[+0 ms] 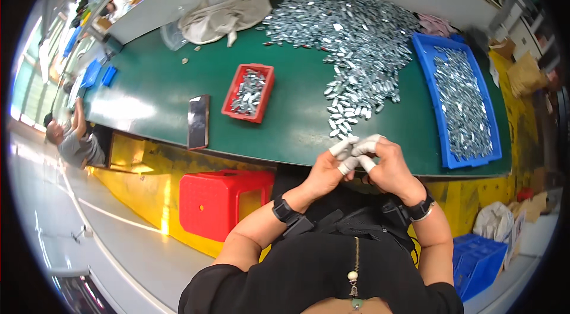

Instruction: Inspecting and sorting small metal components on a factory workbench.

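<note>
Your left hand (324,172) and right hand (392,166) meet, fingers curled, grip unclear; metal pieces (361,79) trail far-to-near, ending beside your left.

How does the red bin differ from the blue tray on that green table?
The red bin is much smaller than the blue tray. The red bin stands left of the pile of silvery pieces; the blue tray stands right of it. The blue tray holds far more pieces than the red bin. Both hold small silvery pieces and rest on the green table.
</note>
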Motion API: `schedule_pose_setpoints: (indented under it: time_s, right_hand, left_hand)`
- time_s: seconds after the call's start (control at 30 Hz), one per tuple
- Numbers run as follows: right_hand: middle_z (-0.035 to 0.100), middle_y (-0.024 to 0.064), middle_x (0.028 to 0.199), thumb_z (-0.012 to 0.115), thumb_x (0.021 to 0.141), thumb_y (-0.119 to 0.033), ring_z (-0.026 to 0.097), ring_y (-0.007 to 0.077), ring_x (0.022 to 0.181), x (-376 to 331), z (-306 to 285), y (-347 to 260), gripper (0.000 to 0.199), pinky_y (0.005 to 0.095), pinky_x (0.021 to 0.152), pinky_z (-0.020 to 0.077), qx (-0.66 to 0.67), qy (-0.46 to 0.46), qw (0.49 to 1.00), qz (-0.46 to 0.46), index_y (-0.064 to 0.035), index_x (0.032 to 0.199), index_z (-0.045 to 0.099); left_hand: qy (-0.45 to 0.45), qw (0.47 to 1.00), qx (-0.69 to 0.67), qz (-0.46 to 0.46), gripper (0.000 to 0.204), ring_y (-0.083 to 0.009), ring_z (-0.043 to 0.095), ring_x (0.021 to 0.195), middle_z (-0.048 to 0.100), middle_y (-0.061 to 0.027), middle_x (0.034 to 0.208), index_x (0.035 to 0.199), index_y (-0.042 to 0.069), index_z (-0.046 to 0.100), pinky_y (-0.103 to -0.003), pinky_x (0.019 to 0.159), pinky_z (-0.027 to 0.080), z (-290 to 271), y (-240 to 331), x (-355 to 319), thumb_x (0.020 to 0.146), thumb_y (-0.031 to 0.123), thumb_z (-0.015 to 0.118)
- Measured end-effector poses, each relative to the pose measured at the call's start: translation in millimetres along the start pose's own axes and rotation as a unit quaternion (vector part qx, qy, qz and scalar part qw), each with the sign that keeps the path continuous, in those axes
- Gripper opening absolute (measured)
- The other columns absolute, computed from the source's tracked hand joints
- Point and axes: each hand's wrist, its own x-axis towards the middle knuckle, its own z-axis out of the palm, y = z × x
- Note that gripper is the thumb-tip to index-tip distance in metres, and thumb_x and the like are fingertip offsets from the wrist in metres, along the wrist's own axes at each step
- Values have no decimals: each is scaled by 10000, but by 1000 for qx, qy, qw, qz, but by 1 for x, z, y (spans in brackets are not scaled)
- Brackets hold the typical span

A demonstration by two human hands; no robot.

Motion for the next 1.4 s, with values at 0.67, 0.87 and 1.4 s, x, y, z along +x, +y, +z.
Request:
schedule_pose_setpoints:
  time_s: [0.67, 0.87, 1.4]
  right_hand:
    - [554, 0, 620, 538, 917, -183, 481, 44, 494, 2, 16, 3, 200, 200, 428, 362, 129, -50, 968, 212, 6, 856, 561]
    - [541, -22, 619, 542, 916, -196, 459, 37, 476, 8, 21, 1, 204, 192, 414, 347, 175, -45, 954, 241, -3, 852, 560]
    - [549, -15, 692, 536, 914, -151, 482, 80, 560, -17, 24, 21, 135, 211, 521, 384, 213, 72, 959, 172, -37, 842, 526]
  left_hand:
    - [13, 984, 138, 113, 519, -23, 493, 691, 589, -5, 880, 1355, 53, 374, -212, 590, 442, -10, -5, -4, 875, 60, 570]
    - [43, 938, 280, 198, 497, -46, 495, 621, 599, -19, 785, 1338, 52, 396, -216, 564, 428, -13, 6, -5, 872, 68, 571]
    - [24, 980, 145, 136, 364, -82, 502, 586, 526, 5, 706, 1243, 6, 450, -210, 569, 431, 13, -8, 6, 934, 191, 504]
